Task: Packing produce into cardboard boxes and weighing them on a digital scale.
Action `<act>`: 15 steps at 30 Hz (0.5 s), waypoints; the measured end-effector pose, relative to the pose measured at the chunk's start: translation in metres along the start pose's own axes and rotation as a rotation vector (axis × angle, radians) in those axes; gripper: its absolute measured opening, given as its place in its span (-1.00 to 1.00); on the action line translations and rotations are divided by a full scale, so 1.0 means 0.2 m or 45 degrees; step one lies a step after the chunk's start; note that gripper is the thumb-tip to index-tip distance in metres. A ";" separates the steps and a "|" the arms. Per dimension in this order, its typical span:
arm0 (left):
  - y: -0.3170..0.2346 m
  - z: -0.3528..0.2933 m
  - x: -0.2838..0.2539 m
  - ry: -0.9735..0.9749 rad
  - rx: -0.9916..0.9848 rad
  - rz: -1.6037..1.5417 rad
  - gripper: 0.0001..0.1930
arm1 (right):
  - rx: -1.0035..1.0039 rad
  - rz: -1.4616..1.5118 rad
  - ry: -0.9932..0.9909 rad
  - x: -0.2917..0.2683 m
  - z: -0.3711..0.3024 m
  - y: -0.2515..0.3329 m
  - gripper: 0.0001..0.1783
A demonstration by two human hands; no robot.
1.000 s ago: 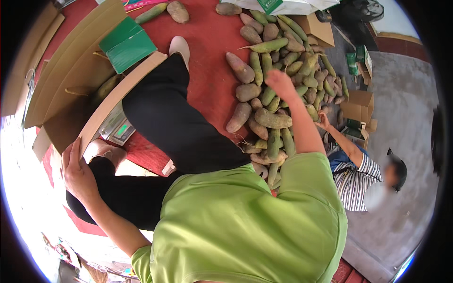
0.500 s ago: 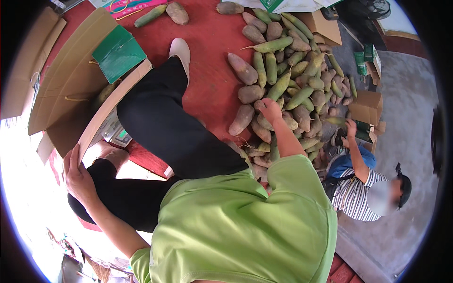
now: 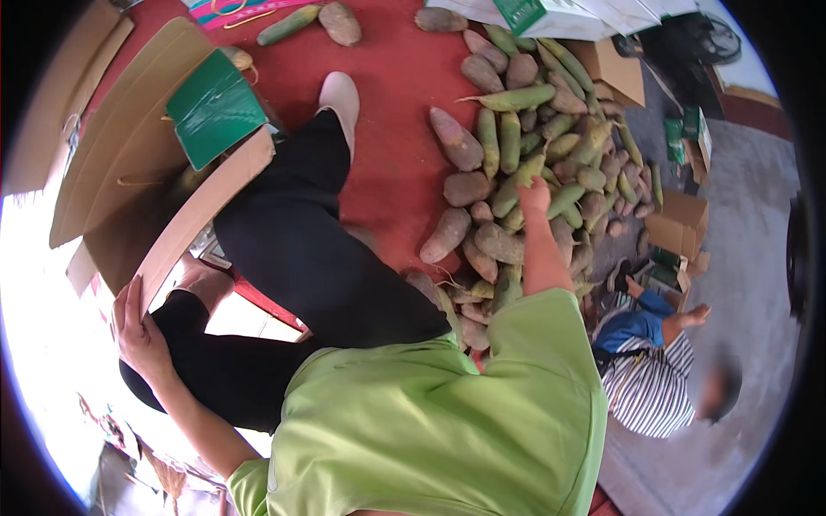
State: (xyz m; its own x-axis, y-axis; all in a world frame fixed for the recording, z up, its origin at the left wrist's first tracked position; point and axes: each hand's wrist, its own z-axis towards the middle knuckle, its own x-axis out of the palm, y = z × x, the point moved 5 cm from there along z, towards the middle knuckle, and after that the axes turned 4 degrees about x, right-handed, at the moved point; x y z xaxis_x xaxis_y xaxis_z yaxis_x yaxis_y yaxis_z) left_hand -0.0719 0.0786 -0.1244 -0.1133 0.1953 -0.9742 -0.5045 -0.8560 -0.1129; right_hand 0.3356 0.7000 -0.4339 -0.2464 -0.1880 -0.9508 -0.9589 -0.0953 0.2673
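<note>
My left hand (image 3: 140, 340) is closed round the end of a raised flap of a cardboard box (image 3: 77, 189), thumb on one side and fingers on the other. A green carton piece (image 3: 215, 107) shows at the box's far side, and the box's inside is mostly hidden by the flap. My right hand (image 3: 534, 199) reaches into a pile of vegetables, its fingers closed against a green radish (image 3: 514, 185); the fingertips are partly hidden. Around it lie more long green radishes (image 3: 509, 142) and thick brownish-pink roots like sweet potatoes (image 3: 499, 243).
Near my foot lies red flooring (image 3: 391, 129). A person in a striped shirt (image 3: 650, 391) crouches at the right, beside an open cardboard box (image 3: 678, 219). A digital scale (image 3: 212, 249) is partly hidden behind the flap. A black fan (image 3: 701, 41) stands at the far right.
My right hand has moved right and onto the green radish. My left hand keeps hold of the flap. The person at the right has drawn a hand back from the pile.
</note>
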 end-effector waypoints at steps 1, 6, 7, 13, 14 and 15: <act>-0.01 0.00 0.00 0.019 0.017 0.027 -0.47 | -0.001 -0.043 -0.041 0.00 0.06 -0.04 -0.41; -0.03 0.02 -0.01 0.002 0.014 0.058 -0.50 | -0.062 0.219 0.105 0.00 0.31 -0.19 -0.38; -0.05 0.02 -0.04 0.003 0.016 0.081 -0.50 | 0.004 0.144 0.049 0.03 0.29 -0.13 -0.24; -0.07 0.04 -0.06 -0.025 0.104 0.151 -0.56 | 0.289 0.472 0.337 0.08 0.35 -0.04 -0.01; -0.06 0.04 -0.05 -0.032 0.117 0.156 -0.58 | 0.404 0.467 0.346 0.08 0.35 -0.03 -0.02; -0.05 0.04 -0.05 -0.038 0.094 0.166 -0.58 | 0.521 0.458 0.351 0.08 0.35 -0.02 -0.02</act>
State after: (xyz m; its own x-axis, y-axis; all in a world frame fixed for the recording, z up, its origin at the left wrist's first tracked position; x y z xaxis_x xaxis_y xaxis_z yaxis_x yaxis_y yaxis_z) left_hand -0.0732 0.0898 -0.1120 -0.2070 0.1001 -0.9732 -0.5451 -0.8379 0.0297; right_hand 0.3258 0.7663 -0.4621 -0.5714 -0.3904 -0.7218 -0.8123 0.3938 0.4301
